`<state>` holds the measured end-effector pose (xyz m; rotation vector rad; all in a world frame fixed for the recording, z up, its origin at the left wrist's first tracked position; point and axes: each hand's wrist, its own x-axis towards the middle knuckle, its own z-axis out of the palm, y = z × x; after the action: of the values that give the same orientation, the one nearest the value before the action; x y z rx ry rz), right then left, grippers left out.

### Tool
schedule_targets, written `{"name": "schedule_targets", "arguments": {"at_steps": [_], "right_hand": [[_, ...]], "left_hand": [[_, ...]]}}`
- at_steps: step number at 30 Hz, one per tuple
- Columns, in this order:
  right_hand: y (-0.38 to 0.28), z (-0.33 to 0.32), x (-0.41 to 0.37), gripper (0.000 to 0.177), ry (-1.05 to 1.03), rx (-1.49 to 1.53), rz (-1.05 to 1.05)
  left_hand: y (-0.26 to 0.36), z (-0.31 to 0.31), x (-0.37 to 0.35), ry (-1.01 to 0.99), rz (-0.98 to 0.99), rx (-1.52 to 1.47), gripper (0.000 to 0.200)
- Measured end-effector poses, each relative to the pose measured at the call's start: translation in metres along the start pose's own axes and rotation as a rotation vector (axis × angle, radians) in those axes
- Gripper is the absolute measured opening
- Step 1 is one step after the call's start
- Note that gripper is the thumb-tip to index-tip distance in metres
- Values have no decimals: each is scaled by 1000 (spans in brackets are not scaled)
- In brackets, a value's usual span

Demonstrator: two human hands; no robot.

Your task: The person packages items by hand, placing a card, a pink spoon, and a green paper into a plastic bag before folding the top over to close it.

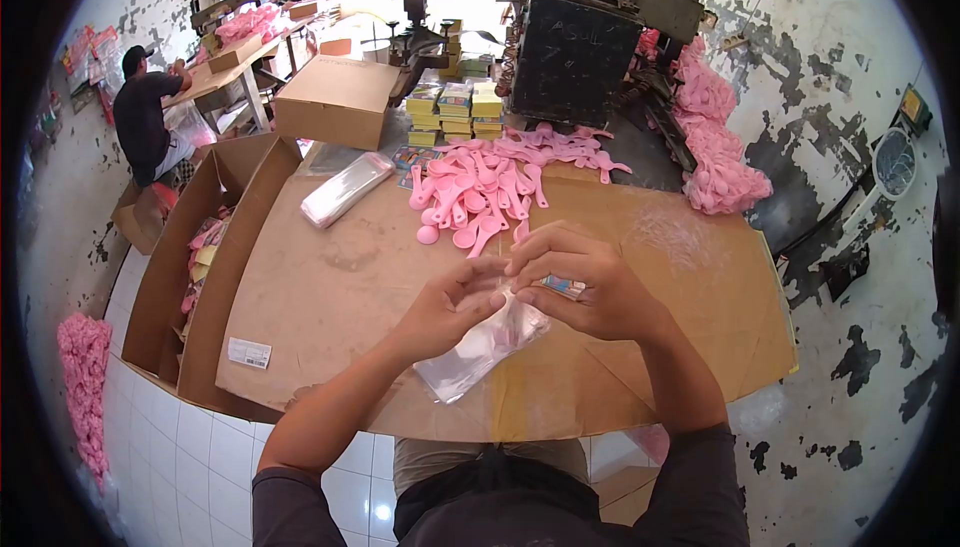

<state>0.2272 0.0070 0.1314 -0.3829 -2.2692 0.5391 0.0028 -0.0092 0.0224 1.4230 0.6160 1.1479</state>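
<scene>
My left hand [462,299] pinches thumb and fingers together at the mouth of a clear plastic bag [512,319]. On the other side my right hand [592,285] is curled in, its fingertips meeting the left ones at the bag. A small colourful printed card [565,287] shows within the right hand's grasp. Under both hands lies a stack of clear plastic bags [460,365] on the cardboard-covered table. Just beyond the fingers is a heap of pink plastic scoops [475,187]. My fingers partly hide what is between them.
A bundle of clear bags [347,189] lies left of the scoops. Behind stand stacked cards [455,107], a closed carton [338,97] and a dark machine [570,47]. Plastic scraps [680,237] lie right. An open long box [255,247] borders the left. A person [150,112] sits farther back.
</scene>
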Motion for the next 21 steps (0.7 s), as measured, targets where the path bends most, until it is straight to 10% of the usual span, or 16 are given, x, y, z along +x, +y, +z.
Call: {"name": "schedule_targets", "arguments": {"at_steps": [10, 21], "right_hand": [[-15, 2, -2, 12, 102, -288, 142], [-3, 16, -5, 15, 199, -184, 89]], "left_hand": [[13, 15, -9, -38, 269, 323, 50], [25, 14, -6, 61, -46, 16, 31]]}}
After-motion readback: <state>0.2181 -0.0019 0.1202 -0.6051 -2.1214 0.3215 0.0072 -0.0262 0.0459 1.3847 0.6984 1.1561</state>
